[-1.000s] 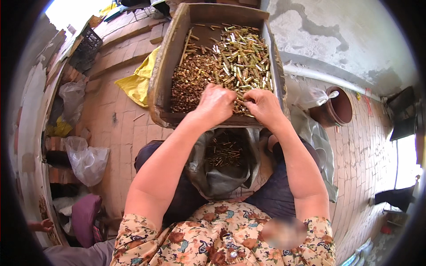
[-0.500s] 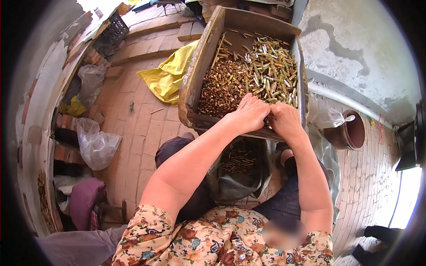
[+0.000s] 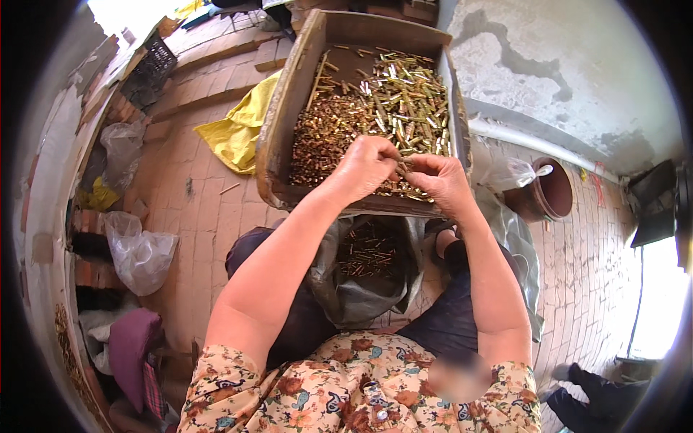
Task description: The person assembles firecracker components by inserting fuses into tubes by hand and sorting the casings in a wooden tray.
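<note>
A worn wooden tray stands before me, its front part under both hands. Small reddish-copper metal pieces are heaped in its left half; longer brass-coloured tubes lie loose in its right half. Over the front of these heaps, my left hand is closed with its fingers curled toward the right hand. My right hand pinches with thumb and fingertips, almost touching the left. Between the fingertips shows a small brass-coloured metal piece, partly hidden by the fingers.
Below the tray, between my knees, an opened grey plastic bag holds several similar tubes. A yellow sack lies left of the tray. On the right stands a brown bucket; clear plastic bags lie at the left wall.
My hands have lifted slightly and drawn apart, so the fingertips and the small piece between them now show. The whole scene has shifted left in view.
</note>
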